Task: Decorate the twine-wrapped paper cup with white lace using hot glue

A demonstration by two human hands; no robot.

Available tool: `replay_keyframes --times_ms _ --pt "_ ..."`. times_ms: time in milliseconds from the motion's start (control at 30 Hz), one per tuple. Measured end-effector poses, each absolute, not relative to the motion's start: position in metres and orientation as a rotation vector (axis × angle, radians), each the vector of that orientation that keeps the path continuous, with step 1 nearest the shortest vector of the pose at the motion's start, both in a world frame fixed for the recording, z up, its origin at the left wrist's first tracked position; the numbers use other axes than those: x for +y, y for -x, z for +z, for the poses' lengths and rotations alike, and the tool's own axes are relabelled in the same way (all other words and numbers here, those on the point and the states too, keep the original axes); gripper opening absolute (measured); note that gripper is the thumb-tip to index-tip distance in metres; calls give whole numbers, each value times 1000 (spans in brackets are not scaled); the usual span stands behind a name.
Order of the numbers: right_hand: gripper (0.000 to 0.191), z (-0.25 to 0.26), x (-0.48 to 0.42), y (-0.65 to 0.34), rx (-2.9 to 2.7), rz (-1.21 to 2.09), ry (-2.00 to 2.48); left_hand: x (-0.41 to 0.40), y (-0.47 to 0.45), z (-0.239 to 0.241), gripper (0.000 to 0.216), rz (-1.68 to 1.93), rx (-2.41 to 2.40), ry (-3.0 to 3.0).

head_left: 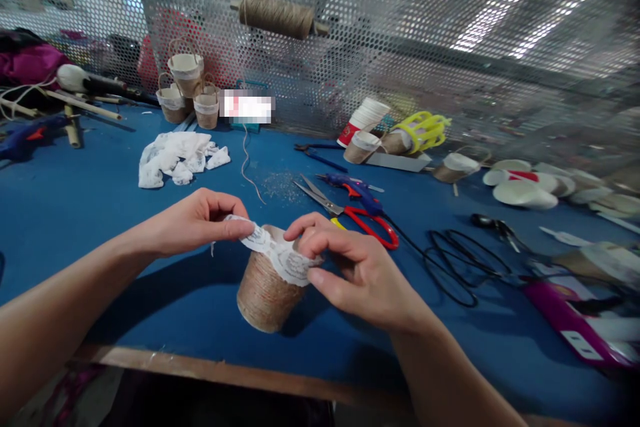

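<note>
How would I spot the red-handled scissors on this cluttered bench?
On the blue workbench, find the person's right hand, holding a twine-wrapped paper cup. Just beyond its knuckles lie the steel scissors with red handles, blades pointing left. A blue glue gun lies beside them; only the scissors have red loops.

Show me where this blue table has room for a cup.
Barest: blue table left of the left hand pinching a lace strip, between lace pile and wooden front edge. Crowded right of the right hand, which steadies the cup: scissors, glue gun, black cord, paper cups.
</note>
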State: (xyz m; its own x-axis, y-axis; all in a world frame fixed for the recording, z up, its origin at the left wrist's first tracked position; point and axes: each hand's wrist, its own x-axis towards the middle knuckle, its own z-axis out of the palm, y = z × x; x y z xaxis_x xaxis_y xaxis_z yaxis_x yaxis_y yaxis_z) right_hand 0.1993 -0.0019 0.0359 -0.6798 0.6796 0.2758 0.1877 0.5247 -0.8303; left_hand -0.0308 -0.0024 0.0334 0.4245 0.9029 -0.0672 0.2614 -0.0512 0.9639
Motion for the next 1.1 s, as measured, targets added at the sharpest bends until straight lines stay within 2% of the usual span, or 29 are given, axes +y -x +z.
replay_keyframes --times_ms 900,1100 --pt "20 37 -3 -199 -2083 1253 564 -1 33 20 29 652 883 -1523" --pt "19 39 -3 -198 -2028 1339 508 -2 28 16 38 633 816 -1397"
